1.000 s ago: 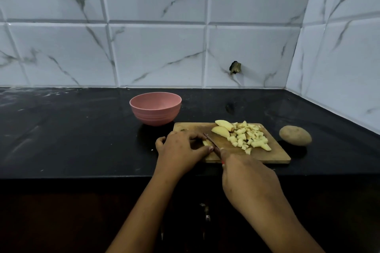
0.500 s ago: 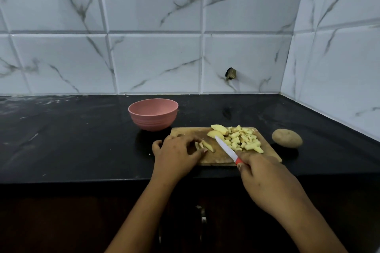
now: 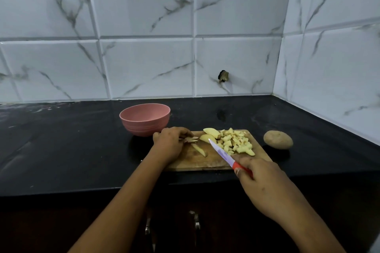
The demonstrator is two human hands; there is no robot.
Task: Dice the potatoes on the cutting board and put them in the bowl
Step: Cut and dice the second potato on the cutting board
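Pinching pale potato strips (image 3: 190, 139) at 9 o'clock end of wooden cutting board (image 3: 197, 162), left hand (image 3: 170, 144) sits nearer; right hand (image 3: 265, 187) grips red-handled knife (image 3: 221, 152) (tip toward 11 o'clock) at their 4 o'clock.

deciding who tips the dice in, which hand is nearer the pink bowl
Left. The left hand lies right beside the pink bowl, holding potato strips at the cutting board's left end. The right hand grips the knife at the board's near right edge, farther away.
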